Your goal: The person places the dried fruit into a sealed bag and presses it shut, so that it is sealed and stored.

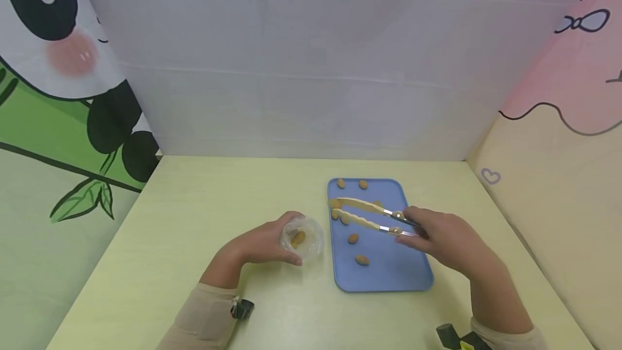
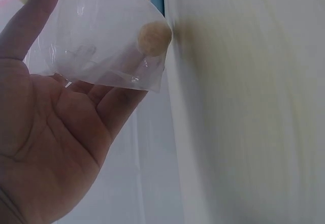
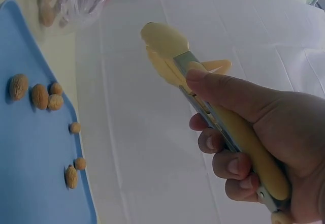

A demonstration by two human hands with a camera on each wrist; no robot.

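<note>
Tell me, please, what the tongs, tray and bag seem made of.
Tongs: shiny silvery sections suggest metal; dull yellow parts, perhaps plastic. Tray: probably smooth plastic, given its even blue and rounded rim. Bag: apparently plastic film, see-through, creased and glinting.

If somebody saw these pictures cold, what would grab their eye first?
Most likely the bright blue rectangular tray, right of centre on the pale yellow table, with brown oval nuts scattered on it. The right hand holds yellow-and-silver tongs reaching over it, while left of the tray the left hand holds a clear plastic bag with nuts inside. The large black-and-white cartoon face at upper left also stands out.
</note>
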